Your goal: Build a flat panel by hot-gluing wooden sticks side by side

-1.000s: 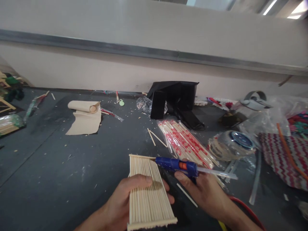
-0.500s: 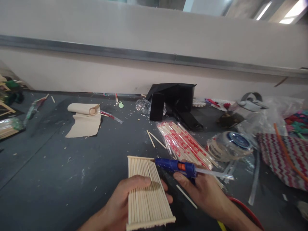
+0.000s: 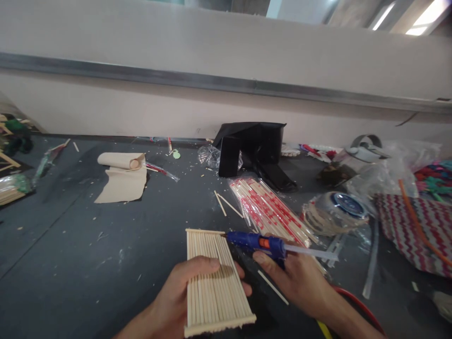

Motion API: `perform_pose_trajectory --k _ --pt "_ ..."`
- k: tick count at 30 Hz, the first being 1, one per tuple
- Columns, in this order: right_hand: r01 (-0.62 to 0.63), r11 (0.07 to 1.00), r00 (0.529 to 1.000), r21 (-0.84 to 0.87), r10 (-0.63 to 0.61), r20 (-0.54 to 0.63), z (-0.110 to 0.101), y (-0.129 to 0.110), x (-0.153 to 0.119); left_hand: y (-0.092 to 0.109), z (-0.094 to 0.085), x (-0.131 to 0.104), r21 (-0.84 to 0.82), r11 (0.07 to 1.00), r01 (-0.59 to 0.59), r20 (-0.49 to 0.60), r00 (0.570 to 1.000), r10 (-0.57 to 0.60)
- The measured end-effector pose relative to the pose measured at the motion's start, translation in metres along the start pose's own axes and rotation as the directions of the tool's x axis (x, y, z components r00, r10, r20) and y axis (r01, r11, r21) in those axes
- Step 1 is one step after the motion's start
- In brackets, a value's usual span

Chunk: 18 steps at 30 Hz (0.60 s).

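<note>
My left hand (image 3: 183, 282) is closed around a panel of thin wooden sticks (image 3: 215, 296), thumb on top and fingertips showing at its right edge. The sticks lie side by side, with a crosswise stick along the top end and another along the bottom end. My right hand (image 3: 296, 278) grips a blue hot glue gun (image 3: 254, 241), its fingers largely hidden behind it. The gun's nozzle is at the top right corner of the panel, by the end of the crosswise stick. A clear glue stick (image 3: 312, 252) sticks out of the gun's back.
Red-and-white packets of chopsticks (image 3: 268, 202) lie beyond the gun, near loose sticks (image 3: 226, 207). Right of them are a clear plastic container (image 3: 332, 214) and zigzag-patterned fabric (image 3: 406, 230). A black phone-like slab (image 3: 228, 157) stands behind; a brown paper roll (image 3: 123, 174) lies left.
Both hands, the panel and the glue gun hold nearly the same positions. The whole view has shifted very slightly.
</note>
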State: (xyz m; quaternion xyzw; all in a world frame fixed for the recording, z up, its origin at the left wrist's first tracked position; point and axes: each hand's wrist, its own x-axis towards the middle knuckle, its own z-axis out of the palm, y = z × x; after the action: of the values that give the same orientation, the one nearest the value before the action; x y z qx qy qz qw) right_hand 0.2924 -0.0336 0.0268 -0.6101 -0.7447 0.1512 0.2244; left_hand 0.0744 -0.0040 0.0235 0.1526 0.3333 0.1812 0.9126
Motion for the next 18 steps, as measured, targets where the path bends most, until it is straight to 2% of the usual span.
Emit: perform_pose_trajectory --k 14,18 --pt "-0.003 1.0 1.0 0.029 0.003 0.003 0.0023 0.0017 0.0011 -0.0006 -0.0016 0.0009 0.002 1.0 -0.015 -0.022 1.0 0.015" --pt "-0.016 0.991 0.999 0.13 0.013 0.031 0.0014 0.0016 0.0014 0.0001 -0.0012 0.0012 -0.002 1.0 0.012 -0.037 0.999 -0.012"
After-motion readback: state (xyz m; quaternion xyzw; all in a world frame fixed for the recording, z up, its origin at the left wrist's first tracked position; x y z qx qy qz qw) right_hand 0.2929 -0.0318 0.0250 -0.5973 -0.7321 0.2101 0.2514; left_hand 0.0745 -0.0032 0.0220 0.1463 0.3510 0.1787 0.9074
